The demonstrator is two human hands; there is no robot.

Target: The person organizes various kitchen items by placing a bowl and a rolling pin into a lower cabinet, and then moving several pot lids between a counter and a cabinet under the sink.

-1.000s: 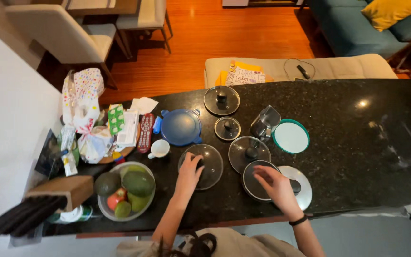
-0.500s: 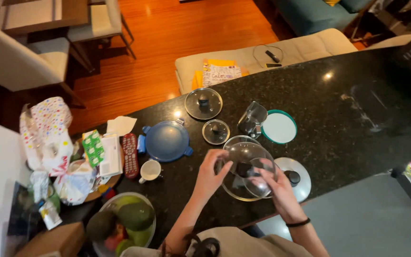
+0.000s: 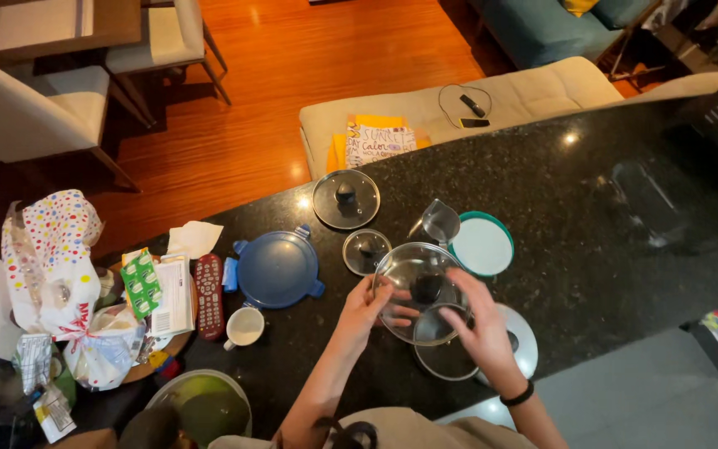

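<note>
Both hands grip one glass lid (image 3: 415, 287) over the black bench (image 3: 625, 241): left hand (image 3: 365, 306) fingers clamped on its left rim, right hand (image 3: 479, 328) fingers clamped on its right rim. More lids lie beneath, partly hidden. White cup (image 3: 244, 326) interior unclear. Green bowl (image 3: 201, 403) cut off at the bottom edge, contents indistinct.

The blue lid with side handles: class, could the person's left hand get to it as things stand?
Probably not right away: the left hand is gripping the rim of a glass lid together with the right hand. The blue lid lies uncovered just beside it, nothing between.
</note>
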